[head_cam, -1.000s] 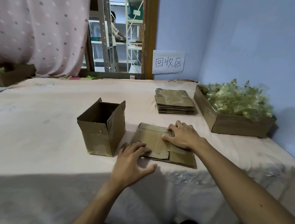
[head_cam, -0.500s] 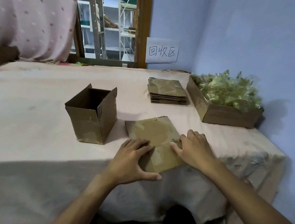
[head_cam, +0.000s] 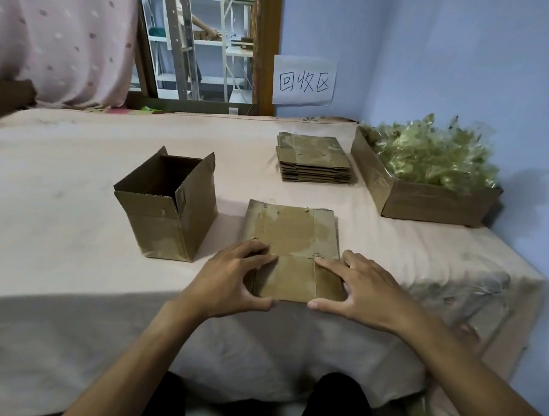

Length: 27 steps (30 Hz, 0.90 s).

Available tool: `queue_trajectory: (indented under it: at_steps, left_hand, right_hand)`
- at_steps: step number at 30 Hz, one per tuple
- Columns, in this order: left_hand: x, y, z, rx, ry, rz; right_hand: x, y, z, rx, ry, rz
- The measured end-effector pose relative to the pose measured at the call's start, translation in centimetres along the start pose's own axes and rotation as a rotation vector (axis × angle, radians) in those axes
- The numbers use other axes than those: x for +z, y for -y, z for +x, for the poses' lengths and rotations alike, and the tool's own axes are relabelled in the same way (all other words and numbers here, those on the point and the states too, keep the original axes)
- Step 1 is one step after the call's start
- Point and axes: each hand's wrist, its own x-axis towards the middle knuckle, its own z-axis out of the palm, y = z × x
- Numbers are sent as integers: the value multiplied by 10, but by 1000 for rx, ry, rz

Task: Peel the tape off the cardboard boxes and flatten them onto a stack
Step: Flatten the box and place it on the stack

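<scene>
Open gap between upright box [head_cam: 166, 211] and stack [head_cam: 315, 160]

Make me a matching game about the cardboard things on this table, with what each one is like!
Things:
1. open box
2. flattened box
3. stack of flat boxes
4. low tray box

What it is like:
A. full of shiny crumpled bits
B. standing up, top open
C. piled up at the back, nobody touching it
D. lying flat under the left hand and right hand

Pairs: 1-B, 2-D, 3-C, 4-A
</scene>
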Motion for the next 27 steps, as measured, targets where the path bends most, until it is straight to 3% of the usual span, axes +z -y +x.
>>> queue_trajectory:
  at_steps: [6,19,23,27]
  left_hand:
    - [3,3,3,16,9,24]
    - [-16,4,26,-29,123,-115]
    - [-17,4,28,-24,138,-95]
    - [-8,1,19,-10,61,-3]
  right_hand:
    - [-1,5,0,-71,-1,-179]
    - [-16,-9,16,8,89,297]
    - [-16,-10,17,15,104,338]
    - [-10,-6,20,66,-1,444]
